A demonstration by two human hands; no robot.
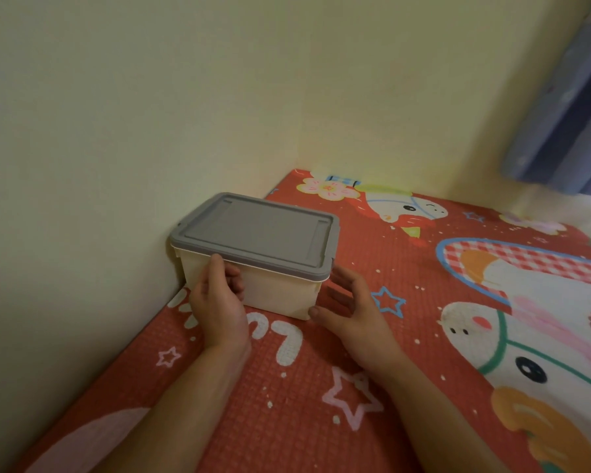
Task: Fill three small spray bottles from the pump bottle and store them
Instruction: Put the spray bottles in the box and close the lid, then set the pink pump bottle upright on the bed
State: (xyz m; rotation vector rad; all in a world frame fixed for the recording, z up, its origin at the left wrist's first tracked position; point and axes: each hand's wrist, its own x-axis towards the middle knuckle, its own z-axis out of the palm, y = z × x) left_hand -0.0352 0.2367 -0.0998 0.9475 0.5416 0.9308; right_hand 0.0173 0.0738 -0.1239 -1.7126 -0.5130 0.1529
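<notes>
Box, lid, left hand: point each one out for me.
box (277,295), head view, on its cream front wall.
lid (256,230), head view, on the flat grey top.
left hand (219,305), head view, on the back of the hand.

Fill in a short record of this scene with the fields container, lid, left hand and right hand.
container: cream storage box on the red mat, beside the wall
lid: grey lid, seated on the box
left hand: thumb on the lid rim, fingers curled against the front wall
right hand: fingers spread at the box's right corner
</notes>
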